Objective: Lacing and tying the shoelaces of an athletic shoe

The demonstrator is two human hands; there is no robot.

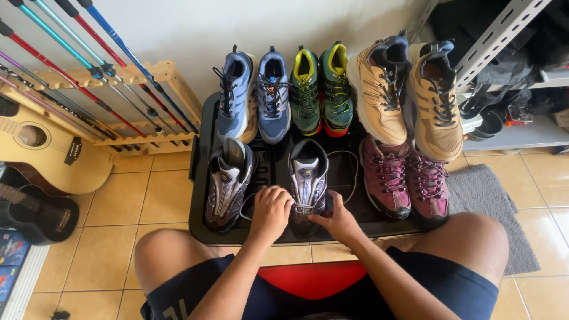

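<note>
A grey shoe stands on a black tray in front of my knees, its white lace loose and looping to the right. My left hand is closed on the lace at the shoe's left side near the toe. My right hand grips the shoe's toe end on the right, also at the lace. Its grey partner shoe stands just left, with no hand on it.
Maroon shoes stand right of the grey pair; blue shoes, green shoes and tan boots fill the back row. Trekking poles lean in a wooden rack, guitars left, metal shelf right, grey mat.
</note>
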